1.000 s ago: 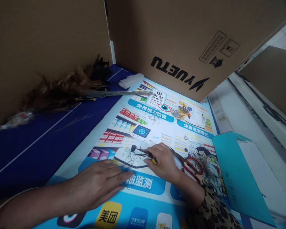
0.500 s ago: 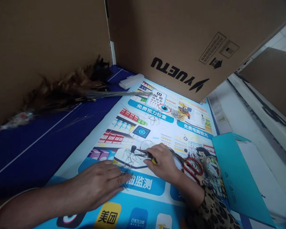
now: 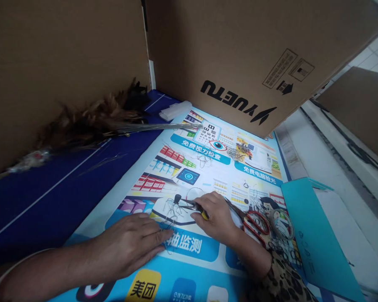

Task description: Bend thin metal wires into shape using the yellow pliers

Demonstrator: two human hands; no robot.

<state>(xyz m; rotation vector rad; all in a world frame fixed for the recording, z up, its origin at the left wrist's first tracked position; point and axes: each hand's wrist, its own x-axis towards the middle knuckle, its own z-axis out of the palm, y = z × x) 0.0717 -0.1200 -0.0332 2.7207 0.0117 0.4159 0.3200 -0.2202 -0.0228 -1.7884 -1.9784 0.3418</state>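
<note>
My left hand (image 3: 130, 243) lies flat on a printed poster (image 3: 208, 167), fingers stretched out, fingertips pressing the near end of a thin bent wire piece (image 3: 171, 209). My right hand (image 3: 216, 216) is closed around a small tool with a yellow handle and a dark metal tip (image 3: 189, 204). The tip touches the wire piece just beyond my left fingertips. Red-handled scissors (image 3: 255, 220) lie right beside my right hand.
More small wire pieces (image 3: 203, 157) lie scattered on the poster. A feather duster (image 3: 91, 121) rests on the blue surface at the left. Tall cardboard boxes (image 3: 239, 54) stand behind. A teal folder (image 3: 311, 235) and a tape roll (image 3: 282, 222) lie at the right.
The hands have barely moved. The view has shifted slightly, so everything sits a little lower in the picture.
</note>
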